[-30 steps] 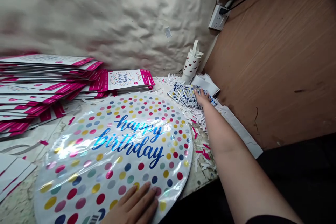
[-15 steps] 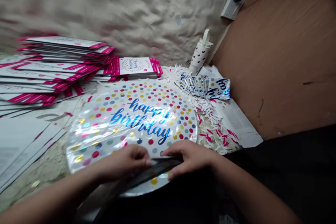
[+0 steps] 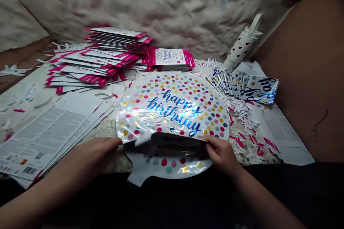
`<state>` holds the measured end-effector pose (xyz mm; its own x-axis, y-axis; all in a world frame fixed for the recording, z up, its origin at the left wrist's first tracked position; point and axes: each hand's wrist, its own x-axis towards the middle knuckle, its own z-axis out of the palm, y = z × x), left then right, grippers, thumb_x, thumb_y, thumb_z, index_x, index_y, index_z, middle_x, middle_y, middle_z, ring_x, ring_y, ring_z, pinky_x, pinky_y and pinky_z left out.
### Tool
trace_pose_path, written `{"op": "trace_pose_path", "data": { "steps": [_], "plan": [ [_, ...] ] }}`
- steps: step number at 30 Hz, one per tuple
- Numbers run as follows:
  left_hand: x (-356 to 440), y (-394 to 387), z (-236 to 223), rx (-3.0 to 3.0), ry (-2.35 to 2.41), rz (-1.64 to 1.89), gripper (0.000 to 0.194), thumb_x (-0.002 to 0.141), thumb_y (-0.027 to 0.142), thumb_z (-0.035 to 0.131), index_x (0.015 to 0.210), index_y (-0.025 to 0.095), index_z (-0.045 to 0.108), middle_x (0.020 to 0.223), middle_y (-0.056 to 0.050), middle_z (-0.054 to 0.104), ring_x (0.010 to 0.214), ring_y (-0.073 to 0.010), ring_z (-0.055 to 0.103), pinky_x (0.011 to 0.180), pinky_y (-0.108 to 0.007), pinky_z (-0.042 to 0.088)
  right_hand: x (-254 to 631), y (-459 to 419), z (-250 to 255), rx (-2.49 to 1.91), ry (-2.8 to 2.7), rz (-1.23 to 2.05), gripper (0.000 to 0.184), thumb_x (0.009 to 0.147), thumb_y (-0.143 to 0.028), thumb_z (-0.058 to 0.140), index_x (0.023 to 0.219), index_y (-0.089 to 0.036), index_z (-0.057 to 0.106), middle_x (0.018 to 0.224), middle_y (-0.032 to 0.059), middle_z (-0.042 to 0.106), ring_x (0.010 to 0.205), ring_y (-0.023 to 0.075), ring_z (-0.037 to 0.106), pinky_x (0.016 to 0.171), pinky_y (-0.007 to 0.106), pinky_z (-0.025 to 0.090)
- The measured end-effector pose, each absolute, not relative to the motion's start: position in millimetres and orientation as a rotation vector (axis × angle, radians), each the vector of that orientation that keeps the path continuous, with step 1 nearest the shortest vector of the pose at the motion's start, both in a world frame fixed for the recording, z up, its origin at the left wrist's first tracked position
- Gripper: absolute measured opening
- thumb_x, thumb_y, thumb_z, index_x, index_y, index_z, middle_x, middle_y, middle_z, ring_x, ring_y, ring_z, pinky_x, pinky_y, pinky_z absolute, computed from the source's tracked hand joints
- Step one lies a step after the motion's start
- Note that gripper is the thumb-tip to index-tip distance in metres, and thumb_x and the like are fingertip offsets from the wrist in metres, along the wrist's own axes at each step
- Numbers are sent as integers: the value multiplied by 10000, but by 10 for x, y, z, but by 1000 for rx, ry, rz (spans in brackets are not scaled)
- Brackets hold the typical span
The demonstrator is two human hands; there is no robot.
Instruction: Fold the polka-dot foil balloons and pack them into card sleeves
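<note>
A flat, round foil balloon [image 3: 172,93] covered in coloured dots, with "happy birthday" in blue, lies on the table in front of me. Across its near part runs a dark, shiny band of foil [image 3: 180,145], which looks like a raised fold. Below the band, the dotted near edge and a pale tail [image 3: 138,177] reach past the table's front. My right hand [image 3: 221,152] pinches the band's right end between thumb and fingers. At the balloon's left edge is my left hand [image 3: 103,146], its fingertips closed on the foil and partly hidden.
Stacked pink-and-white packets [image 3: 96,61] stand at the back left, with printed card sheets [image 3: 53,136] nearer. A fan of folded foil balloons [image 3: 242,86] lies at right beside a heart-patterned tumbler [image 3: 242,46]. Paper shreds [image 3: 249,125] and a flattened card piece [image 3: 285,132] lie alongside.
My hands have moved apart, the left one out to the balloon's left edge. The dark foil band now stretches wide between them. The view has swung left.
</note>
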<state>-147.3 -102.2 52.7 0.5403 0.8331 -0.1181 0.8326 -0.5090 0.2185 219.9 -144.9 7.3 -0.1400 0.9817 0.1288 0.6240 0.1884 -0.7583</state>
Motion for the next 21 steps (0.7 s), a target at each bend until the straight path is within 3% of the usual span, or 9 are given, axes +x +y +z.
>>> {"op": "trace_pose_path", "data": {
  "steps": [1,3,6,9,11,14,17,21],
  "plan": [
    [-1527,-1013,524,2566,1397,116,311,846,247,420,1148,230,494,1138,-70,599,1009,-222,580,848,-359,475,2208,-1469,47,-1493,-1809,723,211,805,-144,459,911,-217,627,880,22,695,782,161,655,693,249,513],
    [-1545,-973,493,2640,1356,406,473,807,333,529,1245,231,380,1275,-90,485,1161,-240,471,961,-397,405,2212,-1497,17,-1437,-1815,713,231,803,-133,457,935,-220,624,888,22,697,791,159,659,703,250,524],
    [-1468,-874,343,2714,1235,529,707,758,255,566,1366,203,208,1389,-114,363,1277,-254,340,1054,-447,293,2215,-1510,-2,-1248,-2034,663,401,722,-43,439,1035,-225,611,992,23,685,957,175,631,852,304,506],
    [-1433,-765,116,2768,1036,231,712,699,72,439,1377,239,298,1426,-44,353,1315,-247,301,1074,-437,276,2304,-1477,-45,-1287,-2259,564,708,602,1,416,1285,-181,460,1310,66,508,1243,229,427,1024,417,383],
    [-1467,-712,-9,2747,944,135,720,653,13,374,1321,277,421,1402,15,393,1313,-219,312,1073,-394,301,2442,-1430,-86,-1558,-2214,448,772,610,-4,411,1366,-152,353,1389,92,405,1290,238,356,1043,446,356],
    [-1576,-656,-89,2674,955,146,678,679,28,374,1303,279,456,1396,25,395,1300,-205,338,1066,-368,319,2715,-1346,-117,-1763,-2101,386,605,723,-57,420,1314,-183,446,1350,81,457,1256,223,410,1047,442,353],
    [-1695,-548,-55,2621,1029,212,529,781,133,399,1285,273,478,1391,15,401,1291,-215,354,1059,-386,314,2966,-1238,-84,-1639,-2094,603,431,779,-146,468,1189,-223,579,1315,48,501,1223,214,454,1062,420,329],
    [-1689,-181,150,2335,1281,241,375,878,310,337,1097,178,610,1160,-27,629,1050,-194,582,915,-322,450,3173,-902,29,-1693,-1705,1073,285,798,-296,503,1005,-190,668,1041,70,679,1004,221,614,916,386,463]
  ]
}}
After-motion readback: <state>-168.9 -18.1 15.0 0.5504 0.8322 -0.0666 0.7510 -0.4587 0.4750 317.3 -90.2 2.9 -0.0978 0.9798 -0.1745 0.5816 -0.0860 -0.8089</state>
